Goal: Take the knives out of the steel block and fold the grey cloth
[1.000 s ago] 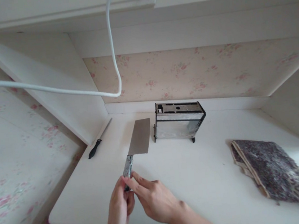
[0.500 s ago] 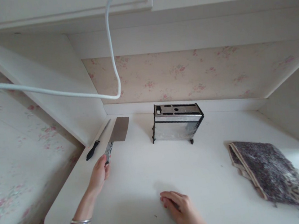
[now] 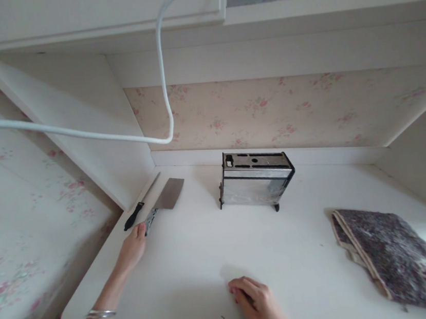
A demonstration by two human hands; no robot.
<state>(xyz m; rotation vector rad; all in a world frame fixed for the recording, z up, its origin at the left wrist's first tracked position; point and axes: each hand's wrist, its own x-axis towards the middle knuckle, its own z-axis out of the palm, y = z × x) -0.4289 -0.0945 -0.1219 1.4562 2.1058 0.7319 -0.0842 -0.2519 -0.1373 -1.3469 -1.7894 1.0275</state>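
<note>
My left hand [image 3: 133, 246] pinches the end of the grey patterned handle of a cleaver [image 3: 170, 193]. Its broad blade points away from me, toward the back of the white tabletop [image 3: 193, 255]. Just left of the cleaver lies a knife [image 3: 134, 215] with a black handle and a narrow blade, apart from my hand. Near the front edge, my right hand [image 3: 257, 301] rests on the tabletop with its fingers curled in. I see nothing held there, though the palm is hidden.
A metal rack-like box with black edges, perhaps a knife block [image 3: 255, 180], stands at the back middle. A folded patterned cloth [image 3: 396, 256] lies at the right. A white cable [image 3: 165, 82] hangs across the view below the upper cabinet [image 3: 101, 10].
My left hand has shifted slightly left and toward me with the cleaver, whose blade now slants more to the right. My right hand stays about where it was. The view has tilted slightly.
</note>
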